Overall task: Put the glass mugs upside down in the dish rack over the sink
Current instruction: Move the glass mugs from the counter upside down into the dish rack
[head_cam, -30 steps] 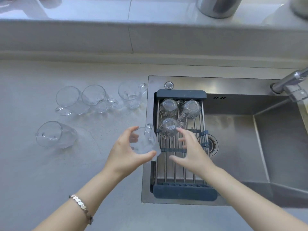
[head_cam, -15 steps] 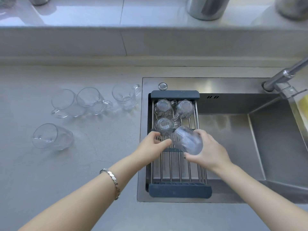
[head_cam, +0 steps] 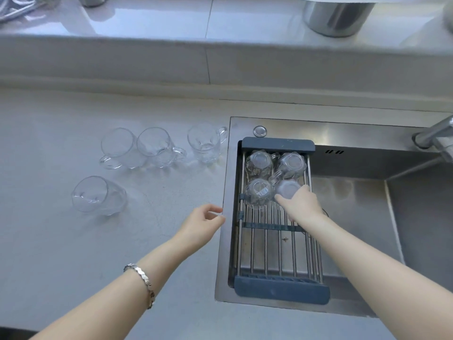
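A dish rack [head_cam: 278, 289] with steel bars and dark blue ends spans the left part of the sink. Three glass mugs stand upside down at its far end: back left [head_cam: 258, 161], back right [head_cam: 293, 165] and front left [head_cam: 258, 192]. My right hand [head_cam: 302, 204] grips a fourth upside-down mug [head_cam: 286, 188] on the rack beside them. My left hand [head_cam: 202, 225] hovers empty over the counter at the sink's left edge, fingers loosely apart. Several more glass mugs sit on the counter: one upright [head_cam: 206, 143], two on their sides [head_cam: 157, 147] [head_cam: 120, 149], another on its side nearer [head_cam: 98, 195].
The steel sink basin [head_cam: 355, 212] lies right of the rack, with a faucet [head_cam: 434, 136] at the far right. A raised ledge behind the counter carries a metal container [head_cam: 335, 17]. The grey counter [head_cam: 61, 253] stretches to the left.
The mug passed from my left hand to my right, was turned over and lowered onto the rack beside the front-left mug. My left hand drew back left, empty.
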Action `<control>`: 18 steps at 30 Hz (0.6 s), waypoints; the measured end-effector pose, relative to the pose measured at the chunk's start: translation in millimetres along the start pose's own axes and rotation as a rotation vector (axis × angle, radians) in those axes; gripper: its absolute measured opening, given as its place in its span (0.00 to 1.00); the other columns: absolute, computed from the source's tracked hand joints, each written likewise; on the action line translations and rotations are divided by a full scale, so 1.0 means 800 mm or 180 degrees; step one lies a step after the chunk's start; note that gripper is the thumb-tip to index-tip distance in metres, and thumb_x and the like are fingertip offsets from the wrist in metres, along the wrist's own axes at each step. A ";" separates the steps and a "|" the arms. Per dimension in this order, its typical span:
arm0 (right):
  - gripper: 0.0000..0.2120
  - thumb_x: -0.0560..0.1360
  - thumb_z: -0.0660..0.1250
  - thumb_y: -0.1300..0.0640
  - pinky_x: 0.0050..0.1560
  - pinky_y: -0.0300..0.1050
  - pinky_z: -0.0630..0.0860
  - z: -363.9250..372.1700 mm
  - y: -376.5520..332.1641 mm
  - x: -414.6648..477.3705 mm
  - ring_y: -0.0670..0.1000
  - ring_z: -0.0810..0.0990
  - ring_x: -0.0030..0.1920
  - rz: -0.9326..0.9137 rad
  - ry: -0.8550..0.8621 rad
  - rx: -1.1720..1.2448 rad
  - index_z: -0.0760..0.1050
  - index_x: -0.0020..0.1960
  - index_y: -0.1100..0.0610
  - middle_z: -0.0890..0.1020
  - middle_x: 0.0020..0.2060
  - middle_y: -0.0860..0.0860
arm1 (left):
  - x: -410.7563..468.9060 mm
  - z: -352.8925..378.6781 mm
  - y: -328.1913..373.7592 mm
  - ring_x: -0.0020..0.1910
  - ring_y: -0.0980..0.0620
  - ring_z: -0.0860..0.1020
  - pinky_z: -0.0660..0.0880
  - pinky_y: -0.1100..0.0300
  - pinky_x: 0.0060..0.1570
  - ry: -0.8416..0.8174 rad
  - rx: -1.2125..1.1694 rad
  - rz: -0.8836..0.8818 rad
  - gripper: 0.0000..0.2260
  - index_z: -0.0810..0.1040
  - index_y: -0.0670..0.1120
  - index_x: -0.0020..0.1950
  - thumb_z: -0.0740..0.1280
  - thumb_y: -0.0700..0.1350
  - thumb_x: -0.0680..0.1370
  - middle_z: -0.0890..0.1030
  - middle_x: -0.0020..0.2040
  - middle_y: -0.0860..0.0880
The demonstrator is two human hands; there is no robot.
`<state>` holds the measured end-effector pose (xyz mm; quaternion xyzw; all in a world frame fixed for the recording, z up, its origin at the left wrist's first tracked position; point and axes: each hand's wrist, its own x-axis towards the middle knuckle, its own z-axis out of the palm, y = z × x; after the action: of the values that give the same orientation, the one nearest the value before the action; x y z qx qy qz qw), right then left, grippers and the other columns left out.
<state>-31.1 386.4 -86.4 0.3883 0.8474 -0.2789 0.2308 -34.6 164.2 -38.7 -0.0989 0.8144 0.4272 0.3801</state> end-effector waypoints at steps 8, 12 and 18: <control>0.23 0.75 0.63 0.50 0.51 0.48 0.73 -0.052 -0.087 -0.048 0.57 0.75 0.59 -0.1549 0.0145 -0.0800 0.66 0.67 0.56 0.73 0.62 0.55 | 0.030 -0.069 0.019 0.61 0.49 0.73 0.69 0.56 0.61 0.1181 0.0688 0.1052 0.16 0.72 0.44 0.63 0.64 0.39 0.75 0.73 0.63 0.46; 0.37 0.71 0.70 0.51 0.63 0.50 0.68 -0.025 -0.164 -0.028 0.56 0.68 0.67 -0.2094 0.0057 -0.0163 0.55 0.73 0.57 0.65 0.69 0.56 | 0.059 -0.119 0.047 0.74 0.44 0.57 0.57 0.51 0.72 0.1839 0.1625 0.1520 0.31 0.59 0.45 0.73 0.68 0.43 0.73 0.59 0.75 0.45; 0.45 0.61 0.78 0.53 0.60 0.46 0.68 0.045 -0.216 0.005 0.57 0.69 0.65 -0.1793 -0.0499 0.0667 0.55 0.71 0.50 0.68 0.66 0.58 | 0.108 -0.169 0.063 0.77 0.46 0.48 0.50 0.50 0.74 0.1431 0.3200 0.0738 0.41 0.47 0.51 0.75 0.69 0.54 0.71 0.45 0.78 0.45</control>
<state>-163.2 271.2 -65.0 0.1371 0.8680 -0.4469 0.1677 -190.8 105.4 -21.2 0.0959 0.9843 -0.0061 0.1481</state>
